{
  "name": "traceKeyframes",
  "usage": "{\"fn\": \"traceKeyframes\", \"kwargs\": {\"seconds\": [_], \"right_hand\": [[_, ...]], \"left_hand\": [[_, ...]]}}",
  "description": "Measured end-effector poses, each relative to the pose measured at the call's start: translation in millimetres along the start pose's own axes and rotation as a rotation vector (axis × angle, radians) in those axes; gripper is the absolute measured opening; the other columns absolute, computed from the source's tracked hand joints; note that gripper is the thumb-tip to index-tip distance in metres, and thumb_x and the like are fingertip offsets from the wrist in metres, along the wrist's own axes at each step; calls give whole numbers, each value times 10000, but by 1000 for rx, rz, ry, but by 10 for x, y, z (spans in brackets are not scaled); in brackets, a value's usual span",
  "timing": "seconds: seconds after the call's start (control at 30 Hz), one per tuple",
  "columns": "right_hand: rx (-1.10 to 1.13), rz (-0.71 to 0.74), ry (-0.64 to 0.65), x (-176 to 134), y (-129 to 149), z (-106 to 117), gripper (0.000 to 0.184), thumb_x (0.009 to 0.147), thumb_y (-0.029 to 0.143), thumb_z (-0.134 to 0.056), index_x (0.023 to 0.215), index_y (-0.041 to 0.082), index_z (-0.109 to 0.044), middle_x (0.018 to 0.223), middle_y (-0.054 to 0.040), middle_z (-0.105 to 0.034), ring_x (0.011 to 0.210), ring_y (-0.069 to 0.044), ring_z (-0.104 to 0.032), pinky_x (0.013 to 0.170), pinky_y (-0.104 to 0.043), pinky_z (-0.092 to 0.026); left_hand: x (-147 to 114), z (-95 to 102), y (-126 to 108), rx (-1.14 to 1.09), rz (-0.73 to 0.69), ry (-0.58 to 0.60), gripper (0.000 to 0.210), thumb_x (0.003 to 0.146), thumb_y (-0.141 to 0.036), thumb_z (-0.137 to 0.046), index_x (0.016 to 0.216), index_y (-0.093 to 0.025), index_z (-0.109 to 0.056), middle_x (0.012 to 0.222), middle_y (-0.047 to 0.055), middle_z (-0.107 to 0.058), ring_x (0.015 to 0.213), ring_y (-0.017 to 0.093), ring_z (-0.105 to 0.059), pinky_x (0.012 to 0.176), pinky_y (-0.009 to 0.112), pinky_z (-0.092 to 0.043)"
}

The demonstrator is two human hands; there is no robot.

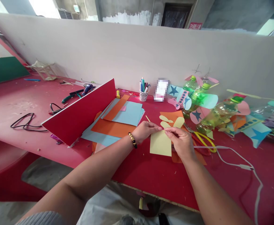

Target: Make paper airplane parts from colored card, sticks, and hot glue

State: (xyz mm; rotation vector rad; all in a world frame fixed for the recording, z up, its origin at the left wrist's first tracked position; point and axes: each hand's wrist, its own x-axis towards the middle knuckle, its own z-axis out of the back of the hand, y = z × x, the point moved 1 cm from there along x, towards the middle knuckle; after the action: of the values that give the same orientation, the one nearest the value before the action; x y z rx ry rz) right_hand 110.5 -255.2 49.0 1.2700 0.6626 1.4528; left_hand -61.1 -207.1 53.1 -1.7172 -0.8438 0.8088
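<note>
My left hand (147, 130) and my right hand (181, 140) meet over the table, thumbs and fingertips pinched together. Between them is pale yellow paper, at the top edge of a rectangular pale yellow sheet (160, 144); the fingers hide the exact grip. Just beyond the fingertips are rounded, blade-shaped pale yellow cutouts (179, 122), over orange paper (174, 115). Whether any cutout is also held, I cannot tell. Scissors with yellow handles (206, 142) lie right of my right hand. A thin pale strip (147, 118) shows behind my left hand.
Blue sheets (133, 109) and orange sheets (113, 129) are stacked left, beside an upright red board (83, 115). A pen cup (143, 95) stands behind. Decorated plastic bottles (218, 114) fill the right back. A white cable (240, 165) runs along the right.
</note>
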Motion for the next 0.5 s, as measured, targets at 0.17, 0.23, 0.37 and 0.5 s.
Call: {"fn": "traceKeyframes", "kwargs": {"seconds": [0.17, 0.23, 0.37, 0.5], "right_hand": [[53, -57, -7, -22, 10, -1, 207, 782, 350, -664, 920, 195, -684, 698, -14, -668, 609, -153, -586, 567, -265, -470], [-24, -21, -112, -42, 32, 29, 213, 805, 351, -638, 944, 193, -666, 725, -26, -676, 613, -163, -600, 574, -279, -485], [-321, 293, -312, -102, 150, 55, 116, 827, 271, -613, 899, 194, -662, 803, -55, -688, 690, -184, -626, 674, -312, -510], [-450, 596, -215, -139, 277, -27, 162, 822, 161, -606, 969, 220, -637, 863, -64, -682, 782, -194, -633, 758, -335, -518]], "left_hand": [[27, 18, 0, 87, -112, -78, 401, 634, -451, -763, 807, -98, -682, 746, 66, -668, 639, 125, -595, 592, 238, -466], [17, 27, -33, 216, -270, -250, 366, 672, -451, -733, 790, -111, -663, 732, 45, -646, 647, 109, -569, 605, 222, -451], [-75, -66, -104, 311, -357, -270, 394, 769, -510, -622, 766, -116, -619, 681, 24, -601, 597, 88, -529, 566, 201, -431], [-178, -237, -123, 160, -276, 57, 453, 800, -545, -569, 815, -98, -641, 748, 54, -618, 690, 113, -575, 626, 210, -463]]}}
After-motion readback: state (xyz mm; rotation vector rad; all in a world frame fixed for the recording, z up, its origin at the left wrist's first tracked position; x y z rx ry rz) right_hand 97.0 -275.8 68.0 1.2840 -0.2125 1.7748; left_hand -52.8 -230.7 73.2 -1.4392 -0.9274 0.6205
